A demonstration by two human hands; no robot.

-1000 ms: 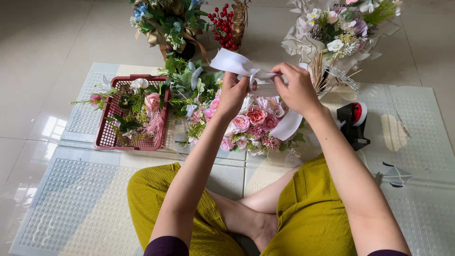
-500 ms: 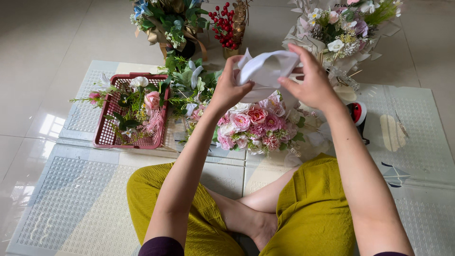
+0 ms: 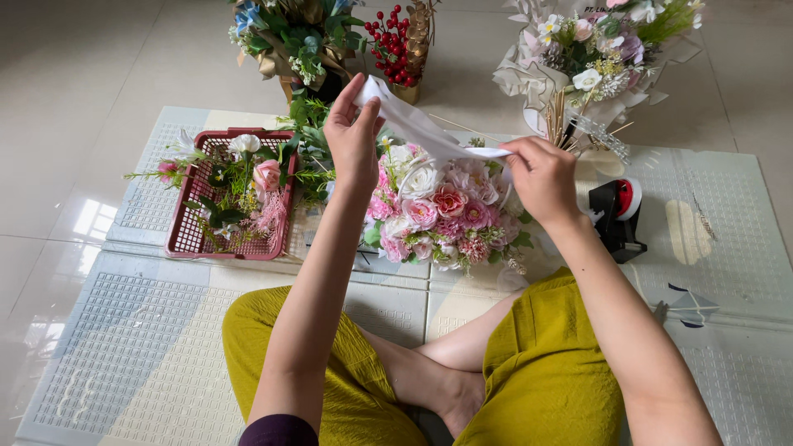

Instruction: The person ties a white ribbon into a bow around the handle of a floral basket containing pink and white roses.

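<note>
A strip of white fabric ribbon (image 3: 429, 132) is stretched between both hands above a pink and white flower bouquet (image 3: 442, 215) lying on the floor mat. My left hand (image 3: 353, 136) pinches the ribbon's upper left end, raised higher. My right hand (image 3: 541, 177) grips the lower right end, just right of the bouquet. The ribbon slopes down from left to right.
A red plastic basket (image 3: 188, 239) with loose flowers and greenery sits at left. A black tape dispenser (image 3: 618, 213) stands at right. Behind are a blue and green arrangement (image 3: 289, 37), red berries (image 3: 390, 41) and a white-wrapped bouquet (image 3: 595, 58). My crossed legs in mustard shorts fill the foreground.
The ribbon, bunched and looped between the hands before, is now pulled out straight. My left hand rose and moved left; my right hand dropped lower.
</note>
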